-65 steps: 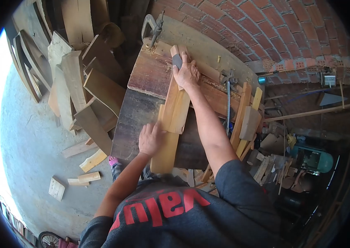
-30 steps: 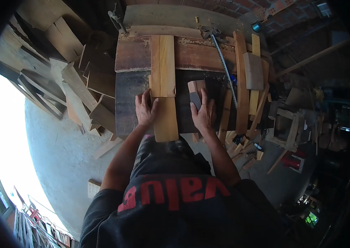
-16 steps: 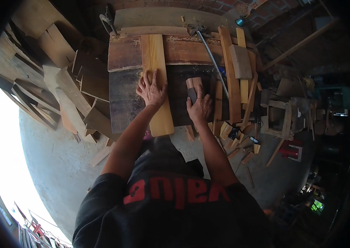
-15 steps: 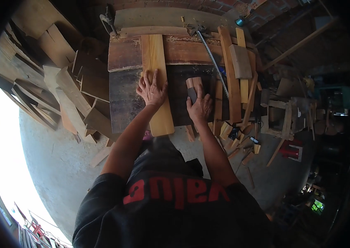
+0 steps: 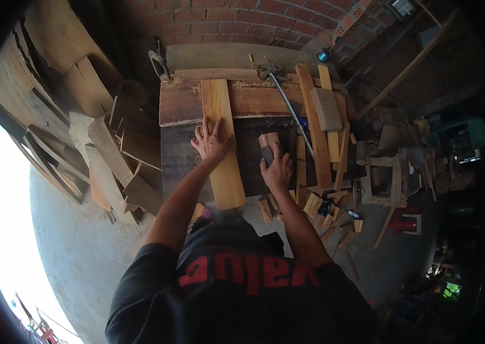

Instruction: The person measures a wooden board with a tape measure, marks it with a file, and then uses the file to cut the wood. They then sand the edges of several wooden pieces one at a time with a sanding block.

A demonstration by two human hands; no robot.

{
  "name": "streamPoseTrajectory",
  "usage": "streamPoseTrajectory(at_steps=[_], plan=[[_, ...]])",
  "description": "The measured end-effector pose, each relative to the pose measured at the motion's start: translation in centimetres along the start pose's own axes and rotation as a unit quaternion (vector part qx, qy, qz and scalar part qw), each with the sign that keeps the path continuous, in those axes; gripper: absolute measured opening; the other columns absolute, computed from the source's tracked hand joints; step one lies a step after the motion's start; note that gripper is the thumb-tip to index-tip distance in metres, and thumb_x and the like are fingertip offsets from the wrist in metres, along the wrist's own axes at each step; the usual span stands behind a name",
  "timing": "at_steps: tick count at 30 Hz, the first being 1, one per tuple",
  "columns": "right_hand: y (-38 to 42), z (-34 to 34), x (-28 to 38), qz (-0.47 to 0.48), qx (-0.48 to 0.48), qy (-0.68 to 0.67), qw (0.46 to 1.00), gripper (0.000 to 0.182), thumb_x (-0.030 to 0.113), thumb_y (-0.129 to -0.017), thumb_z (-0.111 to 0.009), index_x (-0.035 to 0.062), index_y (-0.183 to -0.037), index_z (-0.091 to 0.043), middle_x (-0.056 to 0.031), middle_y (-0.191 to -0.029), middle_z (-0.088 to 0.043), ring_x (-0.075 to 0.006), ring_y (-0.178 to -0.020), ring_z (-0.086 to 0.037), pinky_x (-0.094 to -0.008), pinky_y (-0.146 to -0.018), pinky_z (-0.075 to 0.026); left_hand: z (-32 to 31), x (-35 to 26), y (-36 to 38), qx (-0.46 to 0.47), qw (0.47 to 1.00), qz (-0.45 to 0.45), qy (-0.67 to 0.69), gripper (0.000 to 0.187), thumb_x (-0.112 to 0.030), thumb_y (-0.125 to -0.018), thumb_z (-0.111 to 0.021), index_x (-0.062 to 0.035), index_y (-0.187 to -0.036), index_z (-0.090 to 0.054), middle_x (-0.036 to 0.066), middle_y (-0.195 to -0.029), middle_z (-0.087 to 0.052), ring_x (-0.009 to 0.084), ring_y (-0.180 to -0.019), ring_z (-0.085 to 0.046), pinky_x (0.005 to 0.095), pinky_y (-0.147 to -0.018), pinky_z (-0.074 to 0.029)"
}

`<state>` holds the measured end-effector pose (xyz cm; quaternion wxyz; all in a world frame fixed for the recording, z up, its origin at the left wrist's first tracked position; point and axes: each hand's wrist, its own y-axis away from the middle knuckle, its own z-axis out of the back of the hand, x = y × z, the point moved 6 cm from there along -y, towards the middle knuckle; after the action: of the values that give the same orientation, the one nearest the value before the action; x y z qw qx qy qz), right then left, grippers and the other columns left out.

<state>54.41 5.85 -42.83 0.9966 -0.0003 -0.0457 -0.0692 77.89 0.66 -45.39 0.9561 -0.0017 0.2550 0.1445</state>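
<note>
A long yellowish wooden board (image 5: 228,183) lies lengthwise on the dark workbench (image 5: 182,152), its near end jutting past the bench's front edge. My left hand (image 5: 213,144) rests flat across it with the fingers spread. To the right, my right hand (image 5: 279,170) is curled over a small wooden block (image 5: 268,139) on the bench top. A dark grey wrap, sandpaper by its look, covers part of that block. The palm hides the block's near end.
Several boards (image 5: 314,132) lie at the bench's right side, beside a long saw-like blade (image 5: 291,106). A metal clamp (image 5: 159,60) stands at the back left corner. Large panels (image 5: 102,143) lean on the left. Wood offcuts (image 5: 334,209) litter the floor, right of my legs.
My view has tilted up, so the bench sits lower and more brick wall shows. Both hands keep about the same places on the board and the block.
</note>
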Motion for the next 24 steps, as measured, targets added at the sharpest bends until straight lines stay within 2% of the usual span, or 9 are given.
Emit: streamPoseTrajectory(at_steps=[3,5,8,13,16,18,19,22,24], plan=[[0.0,-0.1,0.0,0.003,-0.002,-0.003,1.000,0.076,0.041,-0.087,-0.063,0.0221,-0.152,-0.028,-0.0197,-0.109,-0.049,-0.0363,-0.101,-0.054,-0.0477,-0.085,-0.048,0.1,0.6,-2.6,-0.002,0.999,0.000,-0.034,0.073,-0.060,-0.085,-0.059,-0.0369,-0.149,-0.036,0.005,-0.161,-0.017,0.0376,-0.145,-0.018,0.0623,-0.109,-0.020],[-0.1,-0.2,0.0,0.012,-0.010,-0.003,1.000,0.077,0.041,-0.086,-0.064,0.0211,-0.151,-0.029,-0.0202,-0.108,-0.049,-0.0368,-0.100,-0.054,-0.0481,-0.084,-0.048,0.2,1.2,-4.8,-0.006,0.999,-0.008,-0.051,0.067,-0.060,-0.089,-0.054,-0.0388,-0.150,-0.034,0.004,-0.161,-0.018,0.0388,-0.145,-0.018,0.0650,-0.108,-0.020],[-0.2,-0.1,0.0,0.006,-0.004,-0.019,1.000,0.079,0.039,-0.084,-0.066,0.0211,-0.152,-0.029,-0.0204,-0.107,-0.049,-0.0389,-0.100,-0.054,-0.0482,-0.086,-0.047,0.9,1.5,-7.9,0.012,0.995,-0.038,-0.093,0.057,-0.054,-0.096,-0.044,-0.0397,-0.150,-0.033,0.005,-0.162,-0.019,0.0406,-0.145,-0.018,0.0681,-0.108,-0.018],[-0.3,-0.1,0.0,0.018,-0.014,-0.010,1.000,0.075,0.041,-0.086,-0.064,0.0192,-0.150,-0.032,-0.0204,-0.105,-0.049,-0.0367,-0.097,-0.054,-0.0478,-0.082,-0.048,1.1,1.9,-13.6,-0.001,0.988,-0.069,-0.135,0.056,-0.054,-0.097,-0.042,-0.0382,-0.150,-0.033,0.009,-0.160,-0.025,0.0403,-0.145,-0.021,0.0681,-0.108,-0.018],[-0.5,-0.5,-0.1,0.015,-0.012,0.001,1.000,0.075,0.041,-0.086,-0.064,0.0195,-0.150,-0.032,-0.0195,-0.103,-0.049,-0.0360,-0.095,-0.054,-0.0477,-0.080,-0.047,0.8,1.7,-17.0,0.003,0.984,-0.101,-0.148,0.060,-0.055,-0.095,-0.045,-0.0338,-0.151,-0.034,0.009,-0.159,-0.025,0.0364,-0.143,-0.026,0.0646,-0.106,-0.023],[-0.7,-0.7,-0.2,0.013,-0.003,-0.001,1.000,0.075,0.042,-0.086,-0.064,0.0196,-0.150,-0.032,-0.0190,-0.102,-0.048,-0.0356,-0.094,-0.054,-0.0474,-0.080,-0.047,0.9,1.2,-18.5,-0.040,0.977,-0.147,-0.147,0.065,-0.056,-0.093,-0.049,-0.0266,-0.149,-0.038,0.009,-0.153,-0.035,0.0323,-0.138,-0.033,0.0599,-0.103,-0.028],[-0.7,-0.6,-0.2,0.019,-0.005,-0.005,1.000,0.075,0.042,-0.085,-0.064,0.0196,-0.150,-0.032,-0.0186,-0.101,-0.048,-0.0353,-0.094,-0.053,-0.0472,-0.079,-0.047,1.2,0.9,-18.6,-0.028,0.977,-0.149,-0.149,0.065,-0.056,-0.093,-0.049,-0.0266,-0.149,-0.038,0.009,-0.153,-0.035,0.0323,-0.138,-0.033,0.0599,-0.103,-0.028],[-0.8,-0.3,-0.1,0.014,0.001,-0.010,1.000,0.076,0.042,-0.085,-0.064,0.0191,-0.150,-0.033,-0.0181,-0.101,-0.048,-0.0349,-0.093,-0.053,-0.0470,-0.080,-0.047,2.0,0.6,-18.8,-0.052,0.972,-0.183,-0.141,0.068,-0.058,-0.088,-0.054,-0.0151,-0.140,-0.048,0.011,-0.135,-0.049,0.0309,-0.126,-0.042,0.0565,-0.100,-0.030],[-0.8,-0.3,-0.2,0.015,-0.004,-0.013,1.000,0.076,0.043,-0.085,-0.064,0.0190,-0.150,-0.033,-0.0180,-0.101,-0.048,-0.0347,-0.093,-0.053,-0.0470,-0.080,-0.047,2.3,1.0,-18.1,-0.050,0.970,-0.179,-0.157,0.068,-0.059,-0.087,-0.054,-0.0139,-0.139,-0.049,0.012,-0.134,-0.049,0.0313,-0.126,-0.042,0.0560,-0.100,-0.030]])
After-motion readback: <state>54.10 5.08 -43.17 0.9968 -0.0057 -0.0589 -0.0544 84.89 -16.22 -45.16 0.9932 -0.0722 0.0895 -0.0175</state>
